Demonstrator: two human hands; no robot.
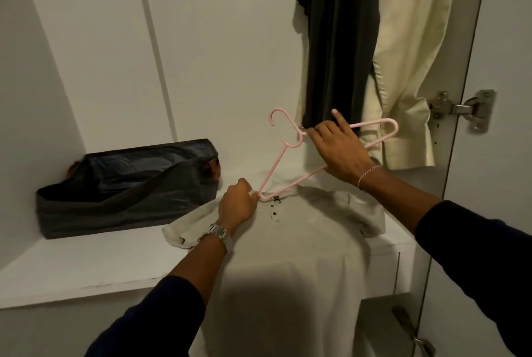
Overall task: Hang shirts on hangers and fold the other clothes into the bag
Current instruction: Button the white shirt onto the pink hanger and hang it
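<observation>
A white shelf [86, 264] is seen inside a wardrobe, its front edge running just beneath the forearms. A pale shirt [299, 241] is laid across the shelf under both hands, and its lower part is draped over that front edge. To the right of the right hand [339, 149] the open door [503, 69] stands with a metal hinge [466, 110] fixed on it. Bare shelf is left in front of and below the left hand [239, 202], on its left side.

Two pink hangers [279, 164] are held above the shirt, between the hands. Their upper part near the hooks is gripped by the right hand, with the forefinger raised and straight. The lower corner of the hangers is pinched by the left hand, right at the shirt's collar, where the buttons [273, 210] are seen just beside the fingers. A dark bag [126, 187] is stood on the shelf to the left of the left hand, near the shirt's sleeve, with its top open. Behind the right hand a dark garment [336, 40] and a cream garment [411, 54] are hung, almost touching the raised finger.

No brand, label or writing can be read anywhere.
</observation>
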